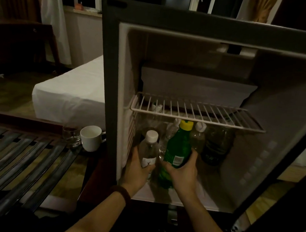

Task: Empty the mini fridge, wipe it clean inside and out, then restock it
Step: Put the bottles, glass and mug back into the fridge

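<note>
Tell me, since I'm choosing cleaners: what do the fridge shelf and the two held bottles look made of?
Shelf: white coated wire, judging by its thin parallel bars. Clear bottle in the left hand: see-through plastic, white cap. Green bottle in the right hand: glossy translucent green, probably plastic.
</note>
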A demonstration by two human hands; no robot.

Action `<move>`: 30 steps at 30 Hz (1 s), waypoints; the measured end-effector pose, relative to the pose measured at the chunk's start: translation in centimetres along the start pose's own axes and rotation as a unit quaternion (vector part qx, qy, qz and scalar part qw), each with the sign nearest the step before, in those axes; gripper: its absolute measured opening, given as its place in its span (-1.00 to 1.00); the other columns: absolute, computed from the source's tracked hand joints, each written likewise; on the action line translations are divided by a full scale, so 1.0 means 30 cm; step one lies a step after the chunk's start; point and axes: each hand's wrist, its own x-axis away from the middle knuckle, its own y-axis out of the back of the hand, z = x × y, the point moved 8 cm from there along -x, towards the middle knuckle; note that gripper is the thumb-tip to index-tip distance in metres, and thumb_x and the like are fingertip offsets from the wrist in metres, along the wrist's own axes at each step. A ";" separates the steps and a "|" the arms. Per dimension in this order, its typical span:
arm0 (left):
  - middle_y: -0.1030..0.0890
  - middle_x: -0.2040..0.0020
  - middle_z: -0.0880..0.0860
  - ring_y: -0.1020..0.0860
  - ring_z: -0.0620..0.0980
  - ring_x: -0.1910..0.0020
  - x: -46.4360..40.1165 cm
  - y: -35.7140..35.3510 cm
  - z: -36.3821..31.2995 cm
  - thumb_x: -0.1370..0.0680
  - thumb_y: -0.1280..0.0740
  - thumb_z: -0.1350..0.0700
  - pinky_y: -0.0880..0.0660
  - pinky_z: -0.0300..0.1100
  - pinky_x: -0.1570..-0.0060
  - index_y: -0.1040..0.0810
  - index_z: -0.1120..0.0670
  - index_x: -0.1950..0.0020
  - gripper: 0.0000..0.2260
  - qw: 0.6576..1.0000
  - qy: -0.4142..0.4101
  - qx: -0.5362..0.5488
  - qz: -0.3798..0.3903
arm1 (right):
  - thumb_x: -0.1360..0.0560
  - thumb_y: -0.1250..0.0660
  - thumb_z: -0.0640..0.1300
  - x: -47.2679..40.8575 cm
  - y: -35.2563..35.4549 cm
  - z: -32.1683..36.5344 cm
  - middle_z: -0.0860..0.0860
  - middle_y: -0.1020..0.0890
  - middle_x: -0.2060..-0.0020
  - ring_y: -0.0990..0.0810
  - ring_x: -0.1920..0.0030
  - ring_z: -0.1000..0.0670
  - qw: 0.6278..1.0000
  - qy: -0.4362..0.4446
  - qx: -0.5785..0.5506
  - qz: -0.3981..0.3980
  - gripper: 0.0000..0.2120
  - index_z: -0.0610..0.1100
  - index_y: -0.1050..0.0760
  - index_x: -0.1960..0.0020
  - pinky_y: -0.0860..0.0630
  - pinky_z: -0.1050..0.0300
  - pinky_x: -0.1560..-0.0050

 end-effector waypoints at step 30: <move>-0.44 -0.20 -0.11 -0.40 -0.20 -0.21 0.389 0.368 -0.202 -0.50 -0.34 0.15 -0.32 -0.44 -0.14 -0.37 -0.06 -0.28 -0.62 0.976 -0.162 -0.110 -0.096 | -0.51 -0.28 -0.24 0.422 -0.233 0.369 0.09 -0.51 -0.04 -0.49 -0.06 0.16 0.966 0.183 0.119 0.141 -0.77 -0.03 -0.44 -0.14 -0.48 0.22 -0.10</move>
